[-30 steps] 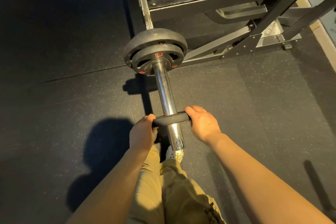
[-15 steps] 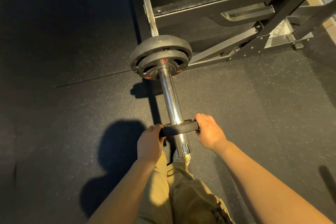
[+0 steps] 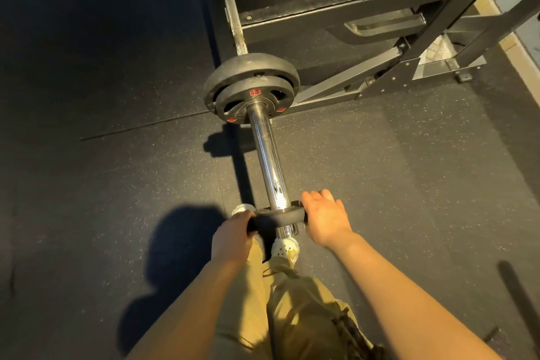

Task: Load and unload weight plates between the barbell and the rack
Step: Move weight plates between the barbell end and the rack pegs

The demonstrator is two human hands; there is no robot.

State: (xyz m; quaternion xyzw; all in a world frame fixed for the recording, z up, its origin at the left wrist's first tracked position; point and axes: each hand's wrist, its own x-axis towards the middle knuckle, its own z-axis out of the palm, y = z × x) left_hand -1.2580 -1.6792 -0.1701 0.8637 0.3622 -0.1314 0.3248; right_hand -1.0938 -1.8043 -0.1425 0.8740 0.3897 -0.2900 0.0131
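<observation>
A chrome barbell sleeve points toward me from the rack. A small black weight plate sits on the sleeve close to its near end. My left hand grips the plate's left rim. My right hand holds its right rim, fingers curled over the far face. Farther up the sleeve, a medium black plate with red marks sits in front of a larger black plate, both pushed to the collar.
The black steel rack frame and its angled braces stand beyond the plates, at the top right. Dark rubber flooring surrounds the bar. My tan trousers and white shoe are just below the sleeve's end.
The small plate has slid toward me along the sleeve, now near its tip, with both hands still on its rim. The view has shifted slightly.
</observation>
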